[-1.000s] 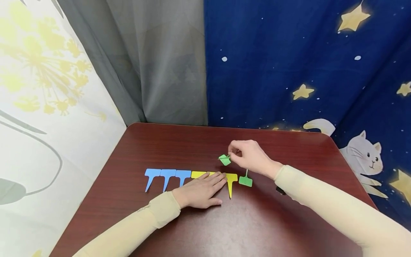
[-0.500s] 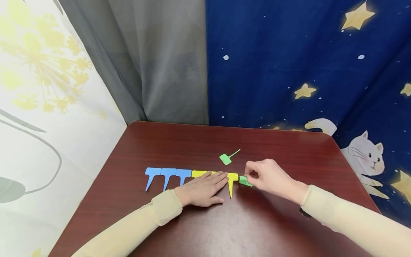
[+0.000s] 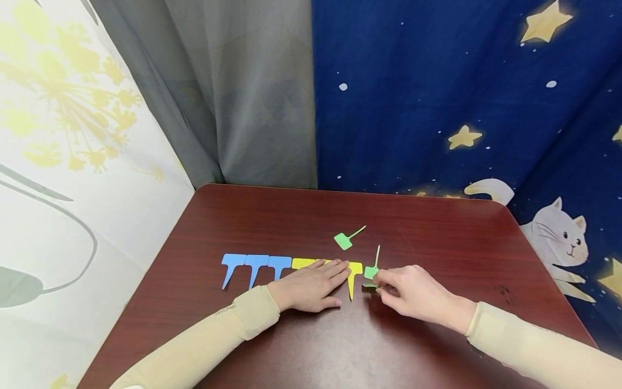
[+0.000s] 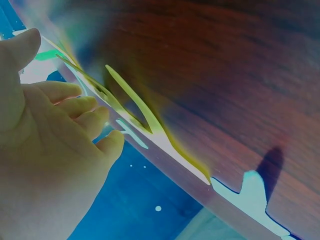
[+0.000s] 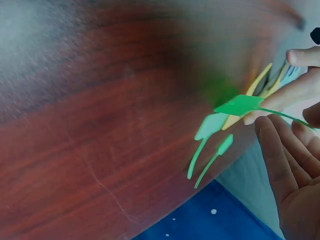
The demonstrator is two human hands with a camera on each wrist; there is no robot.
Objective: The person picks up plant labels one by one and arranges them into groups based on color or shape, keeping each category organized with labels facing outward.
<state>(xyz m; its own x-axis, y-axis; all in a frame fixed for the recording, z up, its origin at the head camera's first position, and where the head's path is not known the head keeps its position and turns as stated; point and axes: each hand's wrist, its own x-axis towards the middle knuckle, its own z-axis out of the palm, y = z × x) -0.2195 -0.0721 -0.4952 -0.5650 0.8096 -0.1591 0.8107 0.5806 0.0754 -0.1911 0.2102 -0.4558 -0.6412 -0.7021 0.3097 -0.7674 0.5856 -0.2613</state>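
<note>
My left hand (image 3: 311, 286) lies flat with fingers straight over the row of yellow T-shaped plant labels (image 3: 356, 268), partly hiding them. To its left, blue plant labels (image 3: 256, 261) continue the row, stems towards me. My right hand (image 3: 413, 292) pinches a green plant label (image 5: 240, 105) by its thin stem, and the label's head is raised above the table in the right wrist view. Just beyond it, another green label (image 3: 371, 272) lies at the row's right end, stem pointing away. A third green label (image 3: 343, 241) lies farther back, turned askew.
The dark red-brown table (image 3: 272, 221) has rounded far corners. Behind it hang a grey curtain (image 3: 262, 108) and a blue star-patterned curtain (image 3: 413, 108). A white patterned curtain (image 3: 53, 227) is on the left.
My right hand has come from beside the rear green label towards me and to the right, now holding a green label near the row's right end. My left hand has stayed on the yellow labels.
</note>
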